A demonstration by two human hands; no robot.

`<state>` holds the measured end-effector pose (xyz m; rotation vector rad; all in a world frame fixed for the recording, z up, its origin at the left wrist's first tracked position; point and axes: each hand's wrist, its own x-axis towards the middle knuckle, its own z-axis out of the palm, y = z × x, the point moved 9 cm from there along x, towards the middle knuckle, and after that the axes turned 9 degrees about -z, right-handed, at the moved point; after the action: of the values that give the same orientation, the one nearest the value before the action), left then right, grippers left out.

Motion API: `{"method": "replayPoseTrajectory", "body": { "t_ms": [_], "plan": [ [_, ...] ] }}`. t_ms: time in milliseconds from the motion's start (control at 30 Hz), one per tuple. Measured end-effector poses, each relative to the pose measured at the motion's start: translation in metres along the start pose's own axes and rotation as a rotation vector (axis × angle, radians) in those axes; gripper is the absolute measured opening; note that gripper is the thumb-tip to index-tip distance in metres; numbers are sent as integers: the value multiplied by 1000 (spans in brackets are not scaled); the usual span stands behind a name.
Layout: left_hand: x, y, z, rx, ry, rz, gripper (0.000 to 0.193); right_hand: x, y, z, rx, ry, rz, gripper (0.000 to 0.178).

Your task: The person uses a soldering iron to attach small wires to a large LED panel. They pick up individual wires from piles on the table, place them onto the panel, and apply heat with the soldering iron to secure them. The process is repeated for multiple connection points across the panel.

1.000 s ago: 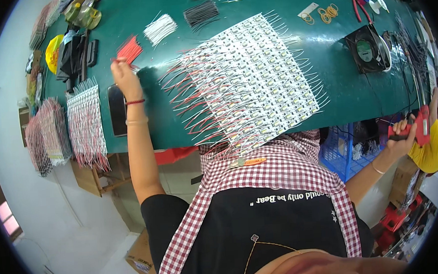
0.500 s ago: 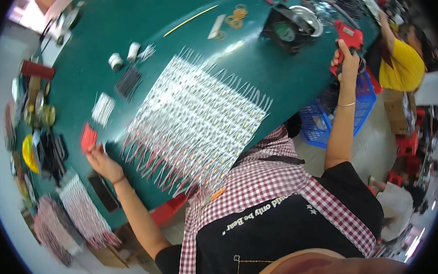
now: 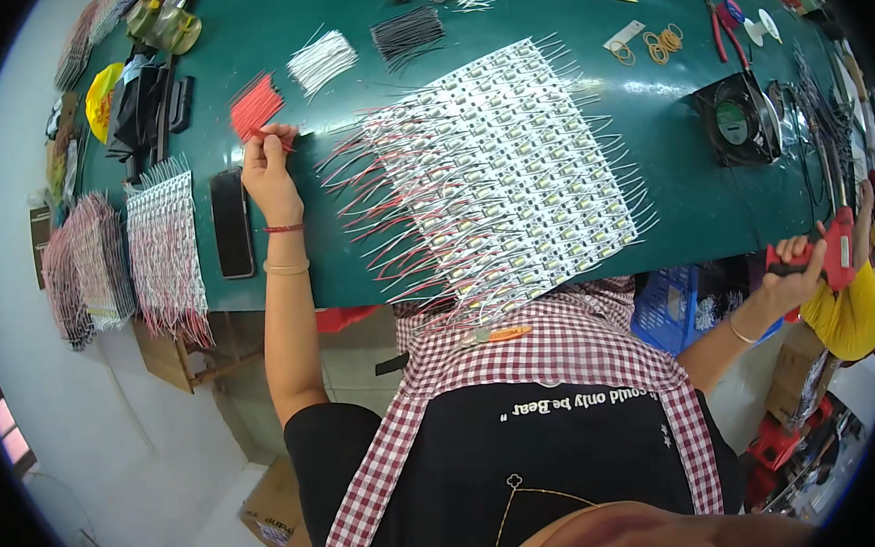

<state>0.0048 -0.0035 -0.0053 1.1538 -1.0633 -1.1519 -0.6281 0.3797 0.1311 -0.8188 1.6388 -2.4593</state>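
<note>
My left hand (image 3: 270,178) is at the near end of a bundle of short red wires (image 3: 255,106), fingers pinched together on the wires. Held out at the far right, my right hand (image 3: 790,277) is wrapped round the black handle of a red soldering gun (image 3: 840,249). Between the hands a square panel of white circuit boards (image 3: 516,158) lies tilted on the green table, its near corner by my apron. Red and white wires fringe its left side, pale wires its right. White wires (image 3: 322,62) and black wires (image 3: 408,35) lie beyond the red ones.
A phone (image 3: 232,224) and finished-looking wired panels (image 3: 165,245) lie left on the green table (image 3: 669,119). A small black fan (image 3: 734,120), red pliers (image 3: 718,31) and rubber bands (image 3: 662,44) are at the right. A blue basket (image 3: 665,310) stands below the edge, near another person's yellow sleeve (image 3: 846,314).
The whole view has turned and shifted. My left hand stays at the red wires. My right hand still grips the soldering gun, now lower and farther out beside the table edge.
</note>
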Motion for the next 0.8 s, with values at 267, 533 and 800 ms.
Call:
{"method": "replayPoseTrajectory", "body": {
  "t_ms": [267, 533, 800],
  "plan": [
    [-14, 27, 33, -99, -107, -36, 23, -15, -31, 57, 205, -246, 53, 44],
    [-31, 43, 145, 97, -517, -191, 17, -56, -19, 167, 465, -553, 323, 50],
    [-72, 40, 197, 130, -761, -425, 15, -123, 44, 272, 137, -586, 565, 35]
  ]
}}
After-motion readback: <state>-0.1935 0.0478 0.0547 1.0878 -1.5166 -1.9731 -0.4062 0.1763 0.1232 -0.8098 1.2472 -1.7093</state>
